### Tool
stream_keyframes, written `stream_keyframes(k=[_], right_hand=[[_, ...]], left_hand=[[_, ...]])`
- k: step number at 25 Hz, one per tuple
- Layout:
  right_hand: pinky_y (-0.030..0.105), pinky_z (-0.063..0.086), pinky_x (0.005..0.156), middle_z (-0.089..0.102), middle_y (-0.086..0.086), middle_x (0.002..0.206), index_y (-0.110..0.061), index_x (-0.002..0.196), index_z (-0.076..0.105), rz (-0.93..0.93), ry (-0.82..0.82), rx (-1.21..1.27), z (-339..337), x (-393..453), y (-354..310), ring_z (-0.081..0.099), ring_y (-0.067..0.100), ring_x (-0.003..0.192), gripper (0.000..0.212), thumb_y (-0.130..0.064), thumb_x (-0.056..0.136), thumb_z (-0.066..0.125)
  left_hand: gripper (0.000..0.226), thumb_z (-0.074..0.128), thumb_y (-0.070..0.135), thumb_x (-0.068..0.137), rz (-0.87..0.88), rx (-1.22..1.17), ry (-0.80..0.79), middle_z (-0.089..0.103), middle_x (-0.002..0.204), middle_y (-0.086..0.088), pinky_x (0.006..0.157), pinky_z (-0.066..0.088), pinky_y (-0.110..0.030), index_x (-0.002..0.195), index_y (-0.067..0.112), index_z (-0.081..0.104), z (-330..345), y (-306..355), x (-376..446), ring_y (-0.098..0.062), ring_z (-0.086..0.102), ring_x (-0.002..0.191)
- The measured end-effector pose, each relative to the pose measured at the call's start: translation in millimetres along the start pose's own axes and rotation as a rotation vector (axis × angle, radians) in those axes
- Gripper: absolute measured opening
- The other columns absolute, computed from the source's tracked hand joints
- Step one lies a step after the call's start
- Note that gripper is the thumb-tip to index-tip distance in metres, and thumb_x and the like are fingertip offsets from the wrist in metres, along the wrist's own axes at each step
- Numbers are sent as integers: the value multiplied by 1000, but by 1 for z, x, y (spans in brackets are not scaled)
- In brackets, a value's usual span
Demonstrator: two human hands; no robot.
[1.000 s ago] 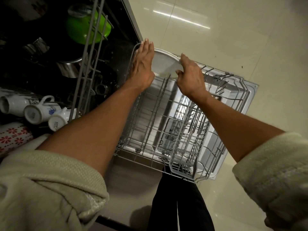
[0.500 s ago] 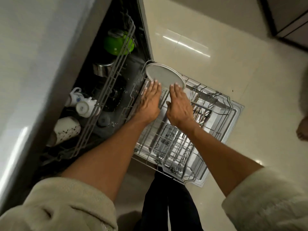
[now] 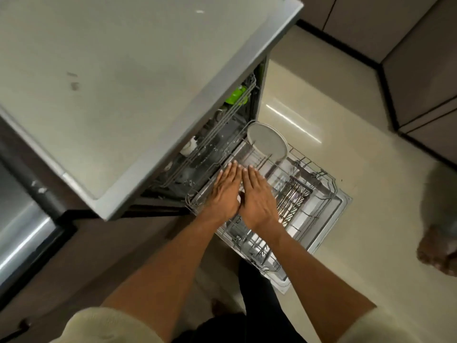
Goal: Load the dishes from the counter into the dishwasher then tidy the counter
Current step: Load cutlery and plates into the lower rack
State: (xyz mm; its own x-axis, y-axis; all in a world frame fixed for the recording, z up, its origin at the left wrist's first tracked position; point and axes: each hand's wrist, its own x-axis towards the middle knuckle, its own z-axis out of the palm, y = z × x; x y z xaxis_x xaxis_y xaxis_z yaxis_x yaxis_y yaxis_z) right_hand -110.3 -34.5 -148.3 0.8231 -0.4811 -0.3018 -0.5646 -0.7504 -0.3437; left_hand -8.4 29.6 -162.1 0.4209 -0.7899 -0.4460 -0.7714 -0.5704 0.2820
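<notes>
With both arms reaching down, left hand (image 3: 223, 194) and right hand (image 3: 257, 196) lie side by side, fingers straight and flat, grip on nothing, above the pulled-out lower rack (image 3: 319, 189) of the open dishwasher (image 3: 343, 201); one pale plate (image 3: 268, 142) stands on edge at the rack's far end, apart from the fingertips; green item (image 3: 236, 95) and white cup (image 3: 189, 147) sit in the upper rack (image 3: 222, 129) under the worktop (image 3: 123, 82)
</notes>
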Motion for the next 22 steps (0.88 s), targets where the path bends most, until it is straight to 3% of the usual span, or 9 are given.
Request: stream_keyframes(k=[3, 10, 13, 16, 20, 22], right_hand=[[33, -17, 119, -18, 7, 161, -10, 159, -6, -87, -3, -40, -11, -44, -45, -16, 19, 151, 70, -37, 106, 30], [37, -4, 126, -5, 9, 168, -10, 160, -2, -387, 46, -47, -19, -143, -165, -8, 19, 155, 71, -28, 104, 38], [35, -5, 125, 1, 9, 168, -11, 160, 5, -545, 98, -69, -19, -176, -220, -3, 19, 155, 67, -29, 105, 38], [34, -2, 123, 11, 10, 167, -10, 160, 14, -692, 148, -111, -12, -203, -275, 6, 20, 155, 69, -31, 102, 47], [35, 6, 124, 22, 11, 165, -7, 158, 23, -899, 170, -143, -5, -235, -353, 15, 22, 154, 70, -24, 97, 53], [36, 6, 124, 20, 11, 165, -6, 157, 22, -988, 162, -137, -1, -245, -387, 14, 22, 154, 69, -21, 97, 52]], left_hand=[[72, 37, 20, 101, -46, 23, 103, -12, 165, -9, 124, -3, -37, 156, 7, -7, -17, -7, -76, -19, -14, 152], [66, 37, 10, 100, -185, -174, 445, -1, 166, -7, 124, -4, -32, 157, 11, 4, -31, -41, -268, -16, -7, 152], [64, 37, 12, 101, -276, -211, 594, 2, 166, -6, 124, -4, -31, 157, 12, 6, -36, -57, -339, -15, -5, 153], [64, 34, 14, 98, -372, -216, 703, 6, 166, -6, 124, -3, -30, 157, 12, 10, -34, -83, -402, -14, -2, 152], [72, 17, 25, 86, -535, -251, 842, 11, 164, -8, 125, 9, -39, 156, 9, 15, -33, -122, -479, -16, 3, 152], [71, 21, 22, 87, -616, -263, 869, 7, 164, -9, 125, 4, -36, 156, 7, 13, -36, -138, -510, -18, 1, 153]])
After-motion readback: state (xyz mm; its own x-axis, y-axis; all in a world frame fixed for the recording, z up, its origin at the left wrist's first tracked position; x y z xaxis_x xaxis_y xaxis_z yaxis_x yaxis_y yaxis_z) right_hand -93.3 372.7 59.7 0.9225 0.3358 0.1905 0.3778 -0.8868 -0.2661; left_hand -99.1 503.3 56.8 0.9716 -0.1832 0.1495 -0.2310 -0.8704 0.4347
